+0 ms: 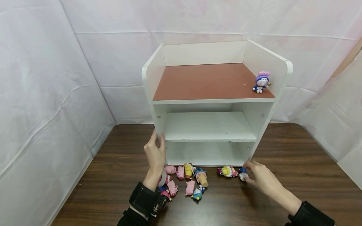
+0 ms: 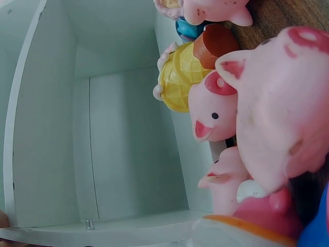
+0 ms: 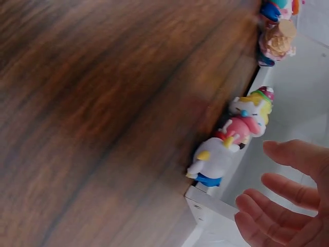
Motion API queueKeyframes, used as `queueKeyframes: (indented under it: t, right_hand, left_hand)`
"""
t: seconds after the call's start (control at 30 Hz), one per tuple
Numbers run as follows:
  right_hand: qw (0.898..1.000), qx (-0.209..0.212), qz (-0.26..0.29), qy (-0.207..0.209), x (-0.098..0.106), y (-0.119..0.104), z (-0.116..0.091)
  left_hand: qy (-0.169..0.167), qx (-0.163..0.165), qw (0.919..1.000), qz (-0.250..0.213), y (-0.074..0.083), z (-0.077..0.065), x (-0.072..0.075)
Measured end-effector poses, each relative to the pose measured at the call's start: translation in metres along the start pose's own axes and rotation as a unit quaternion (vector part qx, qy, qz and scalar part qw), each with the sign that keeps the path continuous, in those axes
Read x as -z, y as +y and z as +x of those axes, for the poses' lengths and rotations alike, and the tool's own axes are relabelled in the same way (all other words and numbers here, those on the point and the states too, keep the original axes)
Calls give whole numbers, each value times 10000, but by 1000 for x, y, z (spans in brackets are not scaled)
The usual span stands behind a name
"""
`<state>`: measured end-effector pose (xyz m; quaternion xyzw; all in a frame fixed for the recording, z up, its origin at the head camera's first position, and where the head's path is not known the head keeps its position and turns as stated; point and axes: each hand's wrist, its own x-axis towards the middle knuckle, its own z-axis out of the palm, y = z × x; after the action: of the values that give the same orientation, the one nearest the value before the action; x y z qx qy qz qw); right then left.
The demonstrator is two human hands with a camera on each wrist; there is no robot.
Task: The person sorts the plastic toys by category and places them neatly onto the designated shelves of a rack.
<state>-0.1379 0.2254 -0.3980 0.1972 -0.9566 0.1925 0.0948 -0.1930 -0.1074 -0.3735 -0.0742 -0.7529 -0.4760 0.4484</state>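
Observation:
A small white shelf unit [image 1: 203, 81] with a brown top board stands on the table. My left hand [image 1: 156, 153] is at its left side panel, fingers fairly straight and touching the panel's front edge. Beside that wrist lie several toy figures, among them a pink pig [image 2: 213, 110] and a yellow ice-cream-cone figure [image 2: 182, 77]. My right hand [image 1: 263, 177] hovers by the unit's lower right corner, fingers loosely bent and holding nothing. Nearest to it is a white-and-blue figure [image 3: 213, 159], lying against a yellow-and-pink figure [image 3: 249, 116] along the bottom front edge.
A blue cat figure with a pink hat [image 1: 262, 82] stands at the right of the top board. An ice-cream figure [image 1: 201, 178] and a teal figure [image 1: 197, 194] lie before the unit. White cloth [image 1: 113, 62] hangs behind and at both sides.

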Motion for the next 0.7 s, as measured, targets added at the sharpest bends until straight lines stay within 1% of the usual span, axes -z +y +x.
queueKeyframes:
  t: [0.43,0.7]
  right_hand:
    - [9976,-187,-329,-580,-16,6,-1]
    - [9971,-227,-386,-618,-21,4,2]
  left_hand:
    - [9,-5,10000,-91,0,0,-1]
    - [28,-56,9999,-98,0,0,-1]
